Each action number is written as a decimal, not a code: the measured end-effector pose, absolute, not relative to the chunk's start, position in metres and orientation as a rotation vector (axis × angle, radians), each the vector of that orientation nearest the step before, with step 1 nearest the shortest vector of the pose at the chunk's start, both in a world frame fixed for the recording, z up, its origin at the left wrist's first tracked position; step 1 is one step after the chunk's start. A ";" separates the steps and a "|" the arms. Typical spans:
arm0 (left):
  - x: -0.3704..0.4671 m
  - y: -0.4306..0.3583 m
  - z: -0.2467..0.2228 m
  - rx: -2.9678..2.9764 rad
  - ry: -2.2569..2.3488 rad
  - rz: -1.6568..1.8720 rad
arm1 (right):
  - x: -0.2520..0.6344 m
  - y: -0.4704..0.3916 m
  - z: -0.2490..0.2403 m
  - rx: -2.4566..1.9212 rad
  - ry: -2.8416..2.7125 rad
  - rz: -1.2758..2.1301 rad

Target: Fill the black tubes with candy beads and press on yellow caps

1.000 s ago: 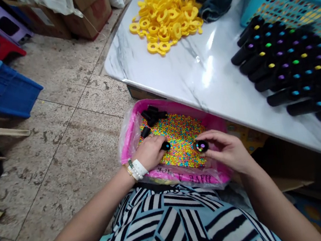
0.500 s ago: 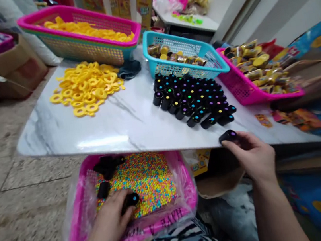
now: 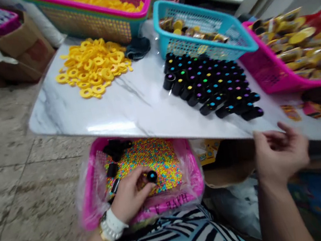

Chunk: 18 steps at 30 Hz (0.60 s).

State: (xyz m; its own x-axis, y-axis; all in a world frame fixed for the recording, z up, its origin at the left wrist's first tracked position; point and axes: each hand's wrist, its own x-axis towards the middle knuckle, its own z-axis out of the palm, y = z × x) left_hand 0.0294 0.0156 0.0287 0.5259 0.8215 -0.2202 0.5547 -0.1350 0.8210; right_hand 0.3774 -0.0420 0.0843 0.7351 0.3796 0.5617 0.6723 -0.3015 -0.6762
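Note:
My left hand point(image 3: 135, 190), with a white watch on the wrist, grips a small black cylinder point(image 3: 151, 176) with a blue dot on its end. It is over the pink basket point(image 3: 198, 179), which is lined with clear plastic and holds many small coloured balls point(image 3: 156, 157). Several other black pieces point(image 3: 116, 148) lie among the balls at the basket's left. My right hand point(image 3: 282, 150) is just off the table's front edge, slightly blurred, fingers loosely curled and apart, holding nothing. Beyond it, many black cylinders point(image 3: 209, 85) with coloured dots stand or lie in packed rows on the table.
On the marble-patterned table point(image 3: 111, 115) are a pile of yellow rings point(image 3: 95, 66), a dark cloth point(image 3: 137, 48) and a blue basket point(image 3: 201, 9) of small yellow-capped containers. A pink basket point(image 3: 277, 78) stands right; another with yellow pieces point(image 3: 100, 0) stands behind. An open carton point(image 3: 230, 162) is below.
My right hand has let go of a black cylinder, now at the front of the rows, and drawn away from it. My left hand has lifted its cylinder slightly. The view has shifted.

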 end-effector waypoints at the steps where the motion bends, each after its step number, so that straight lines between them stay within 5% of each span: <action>1: 0.031 0.015 0.032 1.750 1.152 0.365 | 0.357 -0.049 0.081 -1.928 -0.893 -0.375; 6: 0.044 0.010 0.037 1.630 1.128 0.492 | 0.262 -0.054 0.058 -1.649 -1.858 0.614; 9: 0.046 0.002 0.036 1.654 1.105 0.517 | 0.236 -0.038 0.039 -1.410 -2.017 0.903; 18: -0.007 0.001 0.024 2.192 1.392 -0.014 | 0.227 -0.003 0.005 -1.329 -2.806 0.657</action>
